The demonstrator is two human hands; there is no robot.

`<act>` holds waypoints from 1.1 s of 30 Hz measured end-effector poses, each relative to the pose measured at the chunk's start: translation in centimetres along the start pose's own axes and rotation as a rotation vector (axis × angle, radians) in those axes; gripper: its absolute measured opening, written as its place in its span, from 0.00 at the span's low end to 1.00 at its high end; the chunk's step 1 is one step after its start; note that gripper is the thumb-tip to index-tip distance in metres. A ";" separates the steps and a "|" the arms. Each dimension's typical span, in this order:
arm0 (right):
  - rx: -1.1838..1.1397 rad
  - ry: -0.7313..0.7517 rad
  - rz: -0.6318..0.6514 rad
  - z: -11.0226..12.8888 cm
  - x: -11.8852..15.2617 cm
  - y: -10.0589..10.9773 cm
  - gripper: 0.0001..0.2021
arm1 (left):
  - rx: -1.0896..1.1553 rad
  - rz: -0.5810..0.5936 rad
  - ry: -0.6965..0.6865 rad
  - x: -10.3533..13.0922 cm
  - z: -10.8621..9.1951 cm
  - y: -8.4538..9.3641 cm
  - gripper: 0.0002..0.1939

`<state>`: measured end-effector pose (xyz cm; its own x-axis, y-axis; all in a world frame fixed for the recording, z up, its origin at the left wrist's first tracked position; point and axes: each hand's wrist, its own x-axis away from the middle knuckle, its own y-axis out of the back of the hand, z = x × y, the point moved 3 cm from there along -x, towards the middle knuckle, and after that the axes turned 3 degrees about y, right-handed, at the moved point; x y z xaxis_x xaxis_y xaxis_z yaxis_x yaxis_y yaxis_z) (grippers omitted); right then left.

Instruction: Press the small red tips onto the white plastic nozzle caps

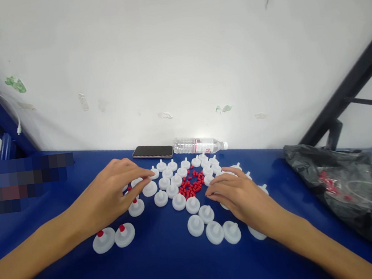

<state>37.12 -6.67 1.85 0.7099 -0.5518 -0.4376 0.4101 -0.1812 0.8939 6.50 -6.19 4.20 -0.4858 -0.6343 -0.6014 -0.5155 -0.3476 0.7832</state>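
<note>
White stemmed discs [178, 201] spread across the centre of the frame on the blue worktop [154, 273], around a pile of red caps [191, 189]. Left of centre, the left hand [117, 187] has thumb and forefinger drawn close beside the discs; right of centre, the right hand [237, 194] curls near the caps. I cannot tell whether either grip holds anything. Two red-capped discs [125, 236] lie at lower left.

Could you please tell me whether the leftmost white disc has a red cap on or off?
On: a red cap sits atop the disc, where many other discs show a bare white stem.
</note>
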 end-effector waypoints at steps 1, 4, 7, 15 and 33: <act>-0.005 -0.008 -0.032 0.0 0.0 0.2 0.07 | 0.015 -0.029 -0.045 -0.1 -0.7 0.3 0.10; 0.008 -0.016 -0.113 0.3 0.0 0.9 0.09 | 0.085 0.011 -0.130 0.0 -3.1 0.4 0.10; 0.007 0.001 -0.146 0.8 -0.1 1.3 0.12 | 0.090 0.156 -0.155 0.6 -4.9 -0.6 0.12; -0.013 0.035 -0.195 2.0 -0.2 1.9 0.06 | -0.032 0.266 -0.141 1.8 -6.3 -1.8 0.08; -0.189 0.247 -0.270 6.2 0.1 2.5 0.09 | -0.135 0.111 -0.241 1.9 -8.8 -1.5 0.18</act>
<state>34.68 -12.25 4.61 0.6694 -0.2885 -0.6846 0.6819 -0.1271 0.7203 12.56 -13.01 3.30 -0.6958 -0.4970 -0.5185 -0.3590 -0.3845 0.8504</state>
